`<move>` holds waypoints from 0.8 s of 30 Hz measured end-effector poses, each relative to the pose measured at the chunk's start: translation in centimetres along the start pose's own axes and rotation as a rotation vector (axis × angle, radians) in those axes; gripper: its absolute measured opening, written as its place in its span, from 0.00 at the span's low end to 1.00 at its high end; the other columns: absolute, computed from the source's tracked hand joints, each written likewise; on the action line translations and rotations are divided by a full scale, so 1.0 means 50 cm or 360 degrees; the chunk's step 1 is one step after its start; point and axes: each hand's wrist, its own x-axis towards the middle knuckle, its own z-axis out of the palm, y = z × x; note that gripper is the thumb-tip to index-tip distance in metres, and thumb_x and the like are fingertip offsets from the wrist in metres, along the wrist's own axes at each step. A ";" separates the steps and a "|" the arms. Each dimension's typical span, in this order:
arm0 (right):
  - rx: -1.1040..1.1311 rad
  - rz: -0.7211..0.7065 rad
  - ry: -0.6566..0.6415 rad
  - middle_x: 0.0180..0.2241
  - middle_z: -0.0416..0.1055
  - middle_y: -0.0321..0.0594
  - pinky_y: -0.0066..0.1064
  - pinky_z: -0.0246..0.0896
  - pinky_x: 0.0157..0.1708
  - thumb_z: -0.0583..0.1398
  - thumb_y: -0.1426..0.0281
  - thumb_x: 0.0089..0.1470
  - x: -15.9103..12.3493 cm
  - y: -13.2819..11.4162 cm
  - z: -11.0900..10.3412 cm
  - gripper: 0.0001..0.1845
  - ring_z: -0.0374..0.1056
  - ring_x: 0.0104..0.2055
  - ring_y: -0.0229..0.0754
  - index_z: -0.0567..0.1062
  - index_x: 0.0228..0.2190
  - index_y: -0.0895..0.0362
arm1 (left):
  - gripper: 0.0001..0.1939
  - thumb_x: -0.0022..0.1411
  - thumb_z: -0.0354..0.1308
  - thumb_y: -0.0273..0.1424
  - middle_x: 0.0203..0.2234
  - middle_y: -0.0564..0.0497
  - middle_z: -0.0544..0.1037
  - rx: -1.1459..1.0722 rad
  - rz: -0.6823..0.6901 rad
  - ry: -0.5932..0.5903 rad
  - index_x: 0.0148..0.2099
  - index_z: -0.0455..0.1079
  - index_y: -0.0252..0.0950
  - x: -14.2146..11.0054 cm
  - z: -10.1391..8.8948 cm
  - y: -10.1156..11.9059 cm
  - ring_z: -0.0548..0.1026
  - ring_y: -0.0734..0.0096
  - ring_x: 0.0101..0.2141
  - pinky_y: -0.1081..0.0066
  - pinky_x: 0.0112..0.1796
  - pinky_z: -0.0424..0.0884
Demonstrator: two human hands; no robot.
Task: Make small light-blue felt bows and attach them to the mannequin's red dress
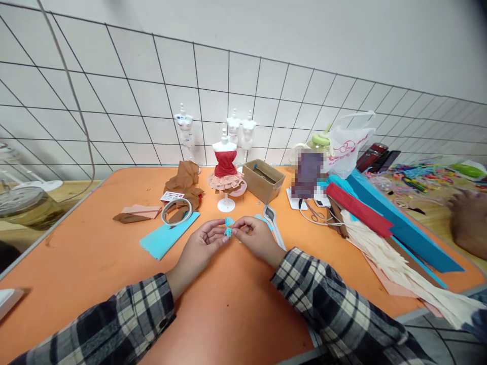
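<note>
Between my two hands is a small light-blue paper bow [228, 227], gathered at its middle. My left hand [203, 242] pinches it from the left with thumb and fingers. My right hand [258, 238] has its thumb and fingertips closed at the bow's right side. Behind them stands a small dress form [225, 165] in a red bodice and a pink ruffled skirt. A light-blue paper strip [167, 238] lies left of my left hand, with a roll of tape [177, 213] resting partly over it. Grey-handled tweezers or scissors [274, 223] lie just beyond my right hand, partly hidden.
A cardboard box [263, 180] stands right of the dress form, and brown crepe paper [182, 182] lies to its left. White dress forms [185, 132] line the wall. Rightward are scissors [316, 215], a red paper roll [359, 209], cream paper [376, 248] and another person's hand [470, 220].
</note>
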 end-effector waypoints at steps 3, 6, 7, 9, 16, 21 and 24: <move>-0.0027 0.0024 -0.0109 0.18 0.62 0.28 0.24 0.51 0.23 0.59 0.68 0.50 -0.003 0.001 -0.010 0.04 0.56 0.21 0.33 0.72 0.28 0.56 | 0.25 0.53 0.67 0.37 0.44 0.45 0.78 0.0009 0.0067 -0.0100 0.53 0.69 0.38 -0.003 -0.003 0.006 0.75 0.63 0.45 0.65 0.48 0.70; -0.0144 -0.0071 -0.0321 0.16 0.58 0.26 0.23 0.47 0.21 0.59 0.70 0.49 -0.009 -0.004 -0.017 0.03 0.53 0.20 0.32 0.70 0.25 0.56 | 0.23 0.54 0.66 0.38 0.42 0.45 0.79 0.0093 0.0064 -0.0202 0.51 0.71 0.37 -0.005 -0.005 0.013 0.76 0.62 0.43 0.66 0.45 0.71; -0.0174 -0.0091 -0.0350 0.16 0.58 0.26 0.23 0.47 0.21 0.59 0.71 0.48 -0.012 -0.006 -0.017 0.03 0.53 0.20 0.31 0.70 0.25 0.56 | 0.21 0.52 0.67 0.37 0.38 0.45 0.80 0.0136 0.0038 -0.0207 0.48 0.72 0.36 -0.005 -0.004 0.015 0.76 0.63 0.40 0.67 0.43 0.71; -0.0146 -0.0081 -0.0322 0.18 0.60 0.27 0.23 0.49 0.21 0.59 0.72 0.48 -0.016 -0.011 -0.014 0.02 0.55 0.20 0.31 0.70 0.25 0.56 | 0.16 0.48 0.70 0.37 0.31 0.49 0.79 0.0194 -0.0008 -0.0159 0.38 0.73 0.35 -0.006 0.000 0.016 0.76 0.67 0.33 0.69 0.38 0.71; 0.0364 0.0169 -0.0245 0.26 0.67 0.31 0.22 0.61 0.18 0.63 0.64 0.47 -0.023 -0.011 0.021 0.14 0.63 0.24 0.33 0.69 0.35 0.56 | 0.18 0.46 0.70 0.37 0.26 0.55 0.77 -0.0005 -0.0035 0.0027 0.34 0.67 0.37 -0.010 0.004 0.009 0.75 0.72 0.29 0.73 0.35 0.69; 0.0148 -0.0037 -0.0109 0.37 0.72 0.39 0.26 0.67 0.25 0.63 0.66 0.50 -0.029 -0.007 0.019 0.18 0.69 0.33 0.37 0.70 0.44 0.56 | 0.16 0.48 0.70 0.35 0.28 0.56 0.76 -0.0142 -0.0048 0.0020 0.35 0.68 0.36 -0.015 0.000 0.004 0.75 0.72 0.31 0.72 0.38 0.69; -0.0271 -0.0495 -0.0055 0.47 0.71 0.43 0.30 0.68 0.38 0.64 0.67 0.51 -0.035 -0.010 0.011 0.25 0.69 0.43 0.40 0.68 0.51 0.54 | 0.14 0.51 0.69 0.34 0.28 0.56 0.75 -0.0208 -0.0054 0.0003 0.35 0.68 0.36 -0.016 -0.001 0.002 0.74 0.74 0.31 0.75 0.35 0.69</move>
